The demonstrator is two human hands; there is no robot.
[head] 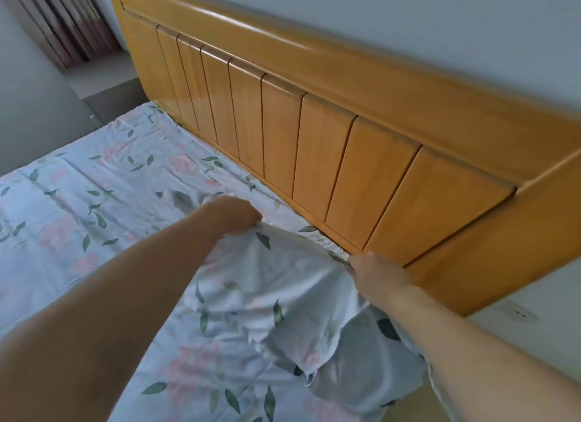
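Note:
A pale floral bed sheet (pixel 94 201) with green leaves and pink flowers covers the bed. Its top edge (pixel 301 239) is lifted and stretched taut just below the wooden headboard (pixel 314 145). My left hand (pixel 234 214) grips that edge with curled fingers. My right hand (pixel 374 272) pinches the same edge further right, close to the headboard's lower rail. Between the two hands the cloth hangs in loose folds (pixel 292 311).
The headboard runs diagonally from the upper left to the right. A grey bedside cabinet (pixel 107 88) stands at the bed's far corner, with striped curtains (pixel 63 22) behind it. A wall socket (pixel 517 311) sits on the white wall at the right.

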